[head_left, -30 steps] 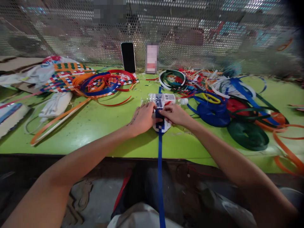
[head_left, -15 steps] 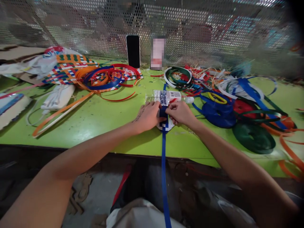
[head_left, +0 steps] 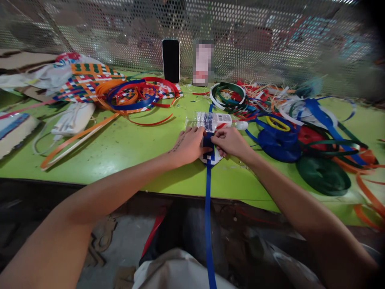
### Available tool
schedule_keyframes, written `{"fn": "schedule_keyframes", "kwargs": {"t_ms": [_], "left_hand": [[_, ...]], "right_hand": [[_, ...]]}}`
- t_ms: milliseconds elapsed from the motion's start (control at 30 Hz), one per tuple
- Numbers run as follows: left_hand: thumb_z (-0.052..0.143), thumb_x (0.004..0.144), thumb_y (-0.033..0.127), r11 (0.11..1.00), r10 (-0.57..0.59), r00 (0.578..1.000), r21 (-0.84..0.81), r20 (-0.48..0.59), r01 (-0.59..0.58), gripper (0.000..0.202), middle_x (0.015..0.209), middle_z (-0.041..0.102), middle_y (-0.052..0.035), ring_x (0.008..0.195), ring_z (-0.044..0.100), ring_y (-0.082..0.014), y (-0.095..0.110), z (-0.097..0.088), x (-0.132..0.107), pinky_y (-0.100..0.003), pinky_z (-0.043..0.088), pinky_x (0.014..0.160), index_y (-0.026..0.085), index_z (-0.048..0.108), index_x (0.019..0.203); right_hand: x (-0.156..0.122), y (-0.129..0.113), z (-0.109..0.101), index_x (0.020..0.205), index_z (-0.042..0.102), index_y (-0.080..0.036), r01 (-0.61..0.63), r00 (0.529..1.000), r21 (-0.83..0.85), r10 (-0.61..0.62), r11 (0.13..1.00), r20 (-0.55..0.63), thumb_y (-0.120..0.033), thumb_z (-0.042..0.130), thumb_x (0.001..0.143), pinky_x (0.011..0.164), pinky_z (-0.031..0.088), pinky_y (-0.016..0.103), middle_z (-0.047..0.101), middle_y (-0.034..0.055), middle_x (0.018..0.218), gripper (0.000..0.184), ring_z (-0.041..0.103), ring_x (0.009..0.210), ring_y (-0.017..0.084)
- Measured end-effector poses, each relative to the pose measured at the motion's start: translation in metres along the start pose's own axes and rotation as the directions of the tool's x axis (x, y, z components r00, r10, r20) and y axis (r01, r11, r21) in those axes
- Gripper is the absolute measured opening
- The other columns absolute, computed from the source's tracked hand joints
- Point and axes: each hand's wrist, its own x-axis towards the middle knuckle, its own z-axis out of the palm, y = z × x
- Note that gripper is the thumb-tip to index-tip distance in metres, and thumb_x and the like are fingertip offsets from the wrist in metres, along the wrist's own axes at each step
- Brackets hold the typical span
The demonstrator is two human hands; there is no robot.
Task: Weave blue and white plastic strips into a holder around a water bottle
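A small blue and white piece woven from flat plastic strips (head_left: pixel 209 160) lies on the green table, partly hidden by my hands. My left hand (head_left: pixel 192 145) holds its left side down, thumb across it and fingers pointing toward the bottle. From the right, my right hand (head_left: pixel 227 141) has its fingers curled and pinched at the piece's edge; what lies exactly between the fingertips is hidden. A long blue strip (head_left: pixel 208 196) runs from the woven piece over the table's front edge toward my lap. Just beyond my fingers, a clear plastic bottle (head_left: pixel 224 120) lies on its side across the work.
Strip coils in blue (head_left: pixel 278 144) and dark green (head_left: pixel 323 176) lie at the right. Orange and blue loops (head_left: pixel 129 105) and a colourful woven sheet (head_left: pixel 81 82) are at the left, near a white power strip (head_left: pixel 75 119). A phone (head_left: pixel 171 62) stands against the perforated screen.
The camera view has shifted slightly. Both hands stay at the woven piece in almost the same pose, and the bottle lies where it was.
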Motion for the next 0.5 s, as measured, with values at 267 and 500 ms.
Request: {"fn": "schedule_keyframes", "kwargs": {"t_ms": [267,500], "left_hand": [[0.071,0.106,0.044,0.968,0.147,0.987,0.214,-0.071,-0.129,0.029,0.127,0.073,-0.0122,0.128,0.057,-0.0368,-0.0019,0.0039,-0.0065,-0.050,0.042,0.104,0.019,0.079,0.117],[0.064,0.110,0.048,0.937,0.234,0.968,0.288,-0.093,-0.199,0.034,0.115,0.074,-0.0117,0.120,0.057,-0.0353,-0.0058,0.0081,-0.0100,-0.049,0.039,0.099,0.021,0.086,0.107]], "right_hand": [[0.0053,0.0070,-0.0010,0.079,0.068,-0.020,0.019,0.999,-0.005,-0.019,1.000,0.033,-0.031,0.077,0.100,0.032,0.046,0.023,0.066,0.0000,0.051,0.026,0.060,0.035,0.015],[0.0046,0.0040,-0.0025,0.077,0.069,-0.019,-0.008,0.999,-0.017,0.008,1.000,0.052,-0.024,0.072,0.102,0.033,0.046,0.023,0.067,0.0010,0.054,0.026,0.061,0.037,0.014]]}}
